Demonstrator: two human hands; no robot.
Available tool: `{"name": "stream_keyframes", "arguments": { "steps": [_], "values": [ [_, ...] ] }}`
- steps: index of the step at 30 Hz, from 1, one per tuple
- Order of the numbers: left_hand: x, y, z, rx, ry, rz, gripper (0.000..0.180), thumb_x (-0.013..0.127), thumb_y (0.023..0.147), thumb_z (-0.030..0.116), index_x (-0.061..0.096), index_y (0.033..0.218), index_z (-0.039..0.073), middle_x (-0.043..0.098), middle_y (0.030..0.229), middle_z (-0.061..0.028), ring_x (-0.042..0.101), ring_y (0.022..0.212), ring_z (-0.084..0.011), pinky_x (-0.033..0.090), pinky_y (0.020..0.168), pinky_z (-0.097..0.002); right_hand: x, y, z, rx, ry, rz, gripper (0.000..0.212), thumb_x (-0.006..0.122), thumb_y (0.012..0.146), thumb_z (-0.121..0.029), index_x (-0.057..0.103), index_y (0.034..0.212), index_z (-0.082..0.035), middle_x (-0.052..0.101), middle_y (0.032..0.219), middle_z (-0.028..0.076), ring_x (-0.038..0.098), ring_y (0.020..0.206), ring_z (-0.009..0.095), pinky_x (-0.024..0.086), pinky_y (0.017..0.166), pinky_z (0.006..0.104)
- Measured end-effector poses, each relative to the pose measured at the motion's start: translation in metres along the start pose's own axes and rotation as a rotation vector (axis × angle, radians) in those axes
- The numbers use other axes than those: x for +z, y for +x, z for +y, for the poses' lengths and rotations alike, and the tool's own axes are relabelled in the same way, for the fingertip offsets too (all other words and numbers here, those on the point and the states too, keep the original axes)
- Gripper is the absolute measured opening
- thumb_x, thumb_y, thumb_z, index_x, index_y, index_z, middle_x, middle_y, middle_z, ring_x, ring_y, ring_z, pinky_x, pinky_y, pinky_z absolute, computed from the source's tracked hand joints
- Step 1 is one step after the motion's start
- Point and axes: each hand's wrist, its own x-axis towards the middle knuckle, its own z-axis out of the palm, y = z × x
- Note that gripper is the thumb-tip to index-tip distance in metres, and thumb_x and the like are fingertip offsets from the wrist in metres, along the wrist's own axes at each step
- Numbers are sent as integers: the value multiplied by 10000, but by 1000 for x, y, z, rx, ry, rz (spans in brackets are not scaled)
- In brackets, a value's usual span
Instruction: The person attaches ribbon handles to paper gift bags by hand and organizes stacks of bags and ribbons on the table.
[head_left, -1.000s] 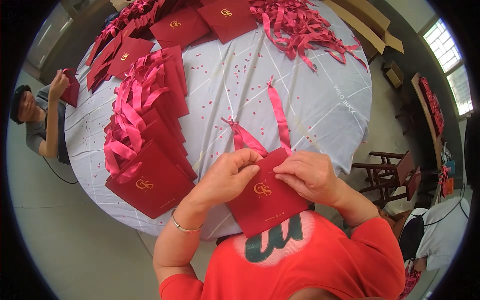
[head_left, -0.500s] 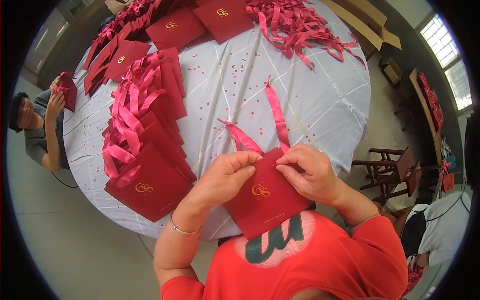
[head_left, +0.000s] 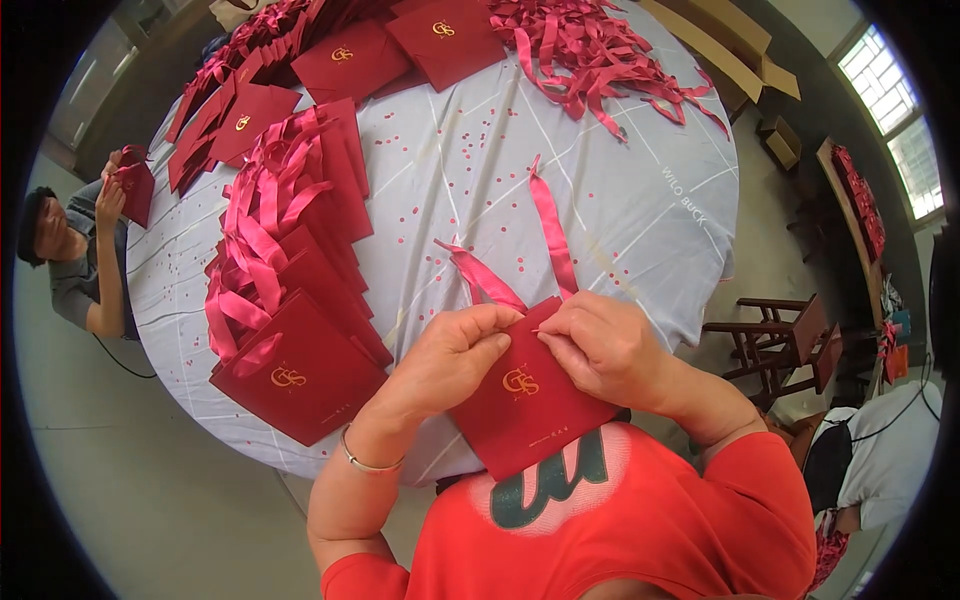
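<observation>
A dark red paper gift bag with a gold emblem leans against my body at the table's near edge. My left hand pinches its upper left corner between thumb and fingers. Closed in a pinch, my right hand presses at the bag's top edge, right of the middle. A small pale tip shows at those fingertips, but what they hold is too small to name. From the bag's top, one pink ribbon stretches away over the cloth, and another pink ribbon lies to its left.
Gift bags with ribbon handles stand in a row at left; further bags lie at the far side. Loose ribbons are heaped at far right. Red dots speckle the tablecloth. Another person handles a bag at left. A wooden chair stands right.
My right hand has shifted left along the bag's top edge, toward its middle, its fingers now more tightly pinched. The left hand and the bag stay nearly in place.
</observation>
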Motion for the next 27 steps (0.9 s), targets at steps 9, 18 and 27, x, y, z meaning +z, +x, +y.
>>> {"name": "stream_keyframes", "arguments": {
  "steps": [9, 18, 27],
  "values": [
    [5, 1, -3, 106, 241, 78, 226, 516, 973, 9, 639, 1160, -26, 688, 963, -11, 582, 911, -59, 496, 820, -251, 8, 13, -34, -82, -561, -340, 85, 592, 718, -78, 552, 772, -27, 491, 713, 105, 560, 626, 240, 478, 545, 325],
    [6, -1, -7, 143, 331, 149, 219, 532, 897, 37, 663, 1064, -16, 700, 902, -179, 681, 841, -269, 514, 772, -346, 1, 30, -19, 17, -304, -450, 64, 621, 760, -52, 569, 788, -27, 552, 755, 129, 596, 671, 300, 506, 586, 370],
    [6, -2, -6, 84, 207, 165, 222, 565, 887, 99, 673, 1045, -14, 699, 896, -181, 680, 822, -252, 513, 760, -356, -15, 21, -15, 111, -136, -308, 120, 681, 812, -82, 570, 816, -37, 578, 768, 113, 608, 650, 302, 487, 554, 394]
  ]
}}
